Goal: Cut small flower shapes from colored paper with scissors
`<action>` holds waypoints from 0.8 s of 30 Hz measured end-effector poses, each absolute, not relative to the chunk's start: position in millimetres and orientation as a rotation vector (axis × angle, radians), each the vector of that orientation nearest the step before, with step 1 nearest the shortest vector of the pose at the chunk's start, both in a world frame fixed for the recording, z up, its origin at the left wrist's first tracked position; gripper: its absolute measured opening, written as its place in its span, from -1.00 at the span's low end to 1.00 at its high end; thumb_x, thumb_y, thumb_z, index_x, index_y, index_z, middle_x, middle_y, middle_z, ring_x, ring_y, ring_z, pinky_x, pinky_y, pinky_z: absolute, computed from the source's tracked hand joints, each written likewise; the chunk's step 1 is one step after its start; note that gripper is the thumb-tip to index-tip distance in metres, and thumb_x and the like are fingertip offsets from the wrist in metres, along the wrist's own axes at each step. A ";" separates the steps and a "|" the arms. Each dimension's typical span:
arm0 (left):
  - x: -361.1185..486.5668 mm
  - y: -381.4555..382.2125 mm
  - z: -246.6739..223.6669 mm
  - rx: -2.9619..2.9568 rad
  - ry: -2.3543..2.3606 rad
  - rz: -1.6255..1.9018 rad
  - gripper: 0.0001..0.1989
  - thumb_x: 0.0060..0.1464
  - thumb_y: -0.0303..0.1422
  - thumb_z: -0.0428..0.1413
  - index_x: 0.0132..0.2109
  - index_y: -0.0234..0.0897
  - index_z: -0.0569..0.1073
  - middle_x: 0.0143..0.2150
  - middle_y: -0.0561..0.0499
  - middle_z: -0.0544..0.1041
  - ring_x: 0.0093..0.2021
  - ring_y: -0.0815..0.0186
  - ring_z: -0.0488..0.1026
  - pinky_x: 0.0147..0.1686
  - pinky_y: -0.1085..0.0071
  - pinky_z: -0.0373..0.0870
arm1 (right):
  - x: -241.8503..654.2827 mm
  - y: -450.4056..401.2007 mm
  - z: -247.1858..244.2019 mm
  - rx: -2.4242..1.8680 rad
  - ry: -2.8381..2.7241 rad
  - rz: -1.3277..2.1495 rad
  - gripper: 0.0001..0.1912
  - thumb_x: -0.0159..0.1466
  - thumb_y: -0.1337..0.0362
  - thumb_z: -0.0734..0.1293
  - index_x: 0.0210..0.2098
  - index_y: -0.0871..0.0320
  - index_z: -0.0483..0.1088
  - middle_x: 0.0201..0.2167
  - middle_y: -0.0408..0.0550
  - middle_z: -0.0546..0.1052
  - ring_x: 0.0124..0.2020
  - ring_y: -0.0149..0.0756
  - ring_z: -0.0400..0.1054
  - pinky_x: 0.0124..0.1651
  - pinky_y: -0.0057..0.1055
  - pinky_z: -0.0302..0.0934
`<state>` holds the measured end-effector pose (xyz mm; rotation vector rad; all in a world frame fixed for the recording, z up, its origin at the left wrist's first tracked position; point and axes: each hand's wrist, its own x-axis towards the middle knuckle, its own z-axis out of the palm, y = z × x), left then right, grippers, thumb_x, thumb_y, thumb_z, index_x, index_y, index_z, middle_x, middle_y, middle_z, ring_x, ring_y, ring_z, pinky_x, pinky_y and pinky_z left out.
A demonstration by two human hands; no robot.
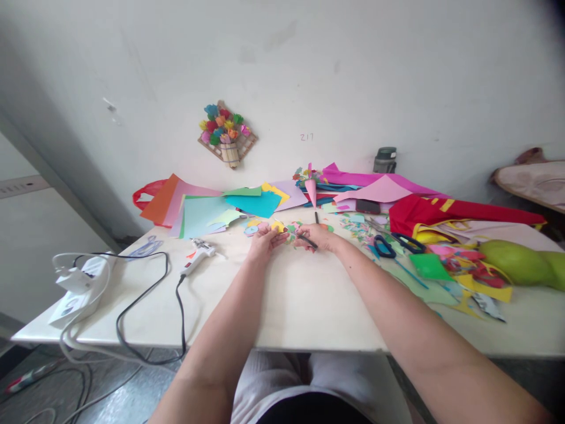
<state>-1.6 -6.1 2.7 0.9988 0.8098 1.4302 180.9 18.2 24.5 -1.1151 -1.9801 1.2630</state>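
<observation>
My left hand [266,240] is closed at the far middle of the table, its fingertips on a small yellow paper cut-out [278,226]. Close by on the right, my right hand [318,237] pinches a slim black pen-like tool [308,241], its tip pointing toward the left hand. Small coloured paper pieces [292,231] lie between and behind the hands. A pink paper cone [311,192] topped with small paper flowers [309,175] is just behind them.
At left are a glue gun [198,259], its looping black cord [168,265] and a power strip [82,294]. Coloured sheets [200,215] lie along the wall. Blue-handled scissors [385,247], paper scraps [430,267], red cloth [441,213] and a green fruit-like object [512,262] are at right.
</observation>
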 end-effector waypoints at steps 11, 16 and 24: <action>-2.0 -6.2 3.1 1.002 0.802 1.429 -0.79 -0.13 -0.34 0.26 -0.36 -0.37 0.45 -0.30 -0.11 0.57 -0.35 0.26 0.55 -0.26 0.36 0.48 | 180.6 17.5 26.3 -1.125 -1.961 1.285 -0.71 -0.03 0.24 0.46 -0.40 0.21 0.33 -0.82 -0.32 0.29 -0.81 -0.54 0.14 -0.76 -0.62 0.05; -1.5 -5.3 3.2 0.977 0.796 1.437 -0.80 -0.13 -0.36 0.26 -0.37 -0.37 0.43 -0.32 -0.11 0.57 -0.36 0.24 0.55 -0.21 0.29 0.47 | 181.2 14.0 28.8 -1.103 -1.954 1.310 -0.70 -0.04 0.23 0.46 -0.40 0.23 0.33 -0.81 -0.32 0.29 -0.81 -0.55 0.13 -0.76 -0.62 0.04; -0.6 -5.6 4.6 0.972 0.812 1.424 -0.83 -0.12 -0.38 0.24 -0.35 -0.39 0.46 -0.33 -0.11 0.57 -0.36 0.25 0.55 -0.22 0.30 0.48 | 182.2 17.5 24.4 -1.097 -1.973 1.306 -0.72 -0.01 0.25 0.45 -0.37 0.24 0.34 -0.80 -0.32 0.29 -0.81 -0.56 0.13 -0.75 -0.63 0.05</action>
